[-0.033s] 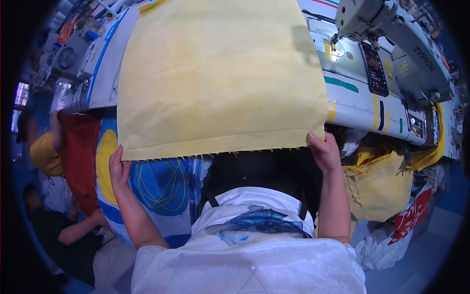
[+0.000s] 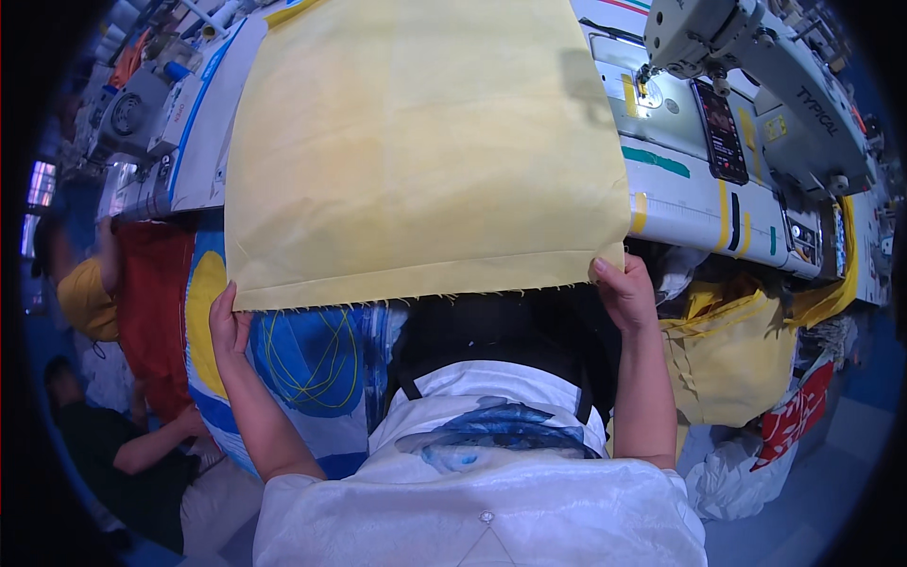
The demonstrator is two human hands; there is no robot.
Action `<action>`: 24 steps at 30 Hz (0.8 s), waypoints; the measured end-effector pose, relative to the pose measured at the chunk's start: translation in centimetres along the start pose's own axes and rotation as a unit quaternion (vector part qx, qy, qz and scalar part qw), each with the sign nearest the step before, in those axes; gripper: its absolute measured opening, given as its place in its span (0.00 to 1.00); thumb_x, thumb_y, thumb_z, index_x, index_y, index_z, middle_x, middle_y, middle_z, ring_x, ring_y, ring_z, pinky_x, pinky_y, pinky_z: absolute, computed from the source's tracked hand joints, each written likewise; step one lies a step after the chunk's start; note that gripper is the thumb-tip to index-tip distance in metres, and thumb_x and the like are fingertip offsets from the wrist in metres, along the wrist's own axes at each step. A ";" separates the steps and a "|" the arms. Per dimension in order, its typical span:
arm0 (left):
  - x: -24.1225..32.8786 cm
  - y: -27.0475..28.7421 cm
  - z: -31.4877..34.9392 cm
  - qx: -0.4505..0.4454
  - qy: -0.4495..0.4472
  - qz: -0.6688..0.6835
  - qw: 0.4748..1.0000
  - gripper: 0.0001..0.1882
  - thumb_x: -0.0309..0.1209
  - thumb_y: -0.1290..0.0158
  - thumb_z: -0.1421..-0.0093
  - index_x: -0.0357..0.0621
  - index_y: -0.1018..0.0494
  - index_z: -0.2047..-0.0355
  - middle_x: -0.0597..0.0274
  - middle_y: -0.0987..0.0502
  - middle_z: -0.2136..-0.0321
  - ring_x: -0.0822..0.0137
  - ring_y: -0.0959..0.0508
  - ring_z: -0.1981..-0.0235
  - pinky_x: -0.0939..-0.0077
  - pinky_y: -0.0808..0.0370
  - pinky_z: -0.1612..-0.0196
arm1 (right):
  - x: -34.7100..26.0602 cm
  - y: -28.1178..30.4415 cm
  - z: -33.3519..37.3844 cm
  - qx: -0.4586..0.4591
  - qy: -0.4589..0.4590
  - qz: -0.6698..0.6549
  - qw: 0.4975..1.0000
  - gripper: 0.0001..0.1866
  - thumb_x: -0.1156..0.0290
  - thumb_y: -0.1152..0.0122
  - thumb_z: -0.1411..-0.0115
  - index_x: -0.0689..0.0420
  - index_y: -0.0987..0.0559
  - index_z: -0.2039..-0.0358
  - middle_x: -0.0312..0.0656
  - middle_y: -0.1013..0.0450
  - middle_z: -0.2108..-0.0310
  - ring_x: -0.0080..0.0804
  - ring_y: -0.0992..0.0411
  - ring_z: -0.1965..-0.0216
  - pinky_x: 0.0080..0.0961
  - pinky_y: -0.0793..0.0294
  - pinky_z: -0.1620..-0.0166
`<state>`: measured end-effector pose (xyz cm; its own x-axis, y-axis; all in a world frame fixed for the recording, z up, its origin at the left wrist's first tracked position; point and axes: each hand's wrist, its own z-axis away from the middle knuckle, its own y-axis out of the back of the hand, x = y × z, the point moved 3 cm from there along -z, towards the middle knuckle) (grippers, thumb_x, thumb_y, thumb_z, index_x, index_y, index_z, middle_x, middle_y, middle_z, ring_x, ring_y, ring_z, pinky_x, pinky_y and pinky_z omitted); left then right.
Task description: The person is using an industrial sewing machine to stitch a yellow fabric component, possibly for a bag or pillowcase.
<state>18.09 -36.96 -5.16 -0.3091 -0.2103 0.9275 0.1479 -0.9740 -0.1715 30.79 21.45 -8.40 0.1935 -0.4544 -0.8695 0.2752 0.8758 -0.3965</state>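
Yellow cloth [image 2: 425, 161]: near edge spans left hand [image 2: 227, 323] to right hand [image 2: 627, 291], bulk lying ahead over the table [image 2: 675, 203]. Each hand is closed, pinching a corner.

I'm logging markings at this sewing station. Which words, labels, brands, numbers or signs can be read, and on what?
Sewing machine: dark capitals along its arm, legible, but I won't copy them.
Phone: screen text too small to read.
Pale box at left: small red lettering, too unclear to read surely.
Table edge: faint scale, too small.
Yellow fabric: none seen.
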 end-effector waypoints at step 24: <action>-2.3 0.4 -0.9 0.038 -0.025 0.179 0.983 0.20 0.32 0.59 0.35 0.32 0.38 0.47 0.51 0.30 0.50 0.61 0.30 0.49 0.70 0.31 0.46 | -0.8 -2.6 1.5 0.072 0.025 0.036 0.996 0.11 0.81 0.34 0.56 0.65 0.22 0.69 0.40 0.24 0.71 0.22 0.27 0.71 0.19 0.28 0.63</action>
<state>18.00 -36.93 -7.65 -0.1783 -0.5320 0.8278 0.3083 -0.8291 -0.4664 31.34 19.33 -6.22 0.1706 -0.3801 -0.9091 0.3951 0.8716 -0.2903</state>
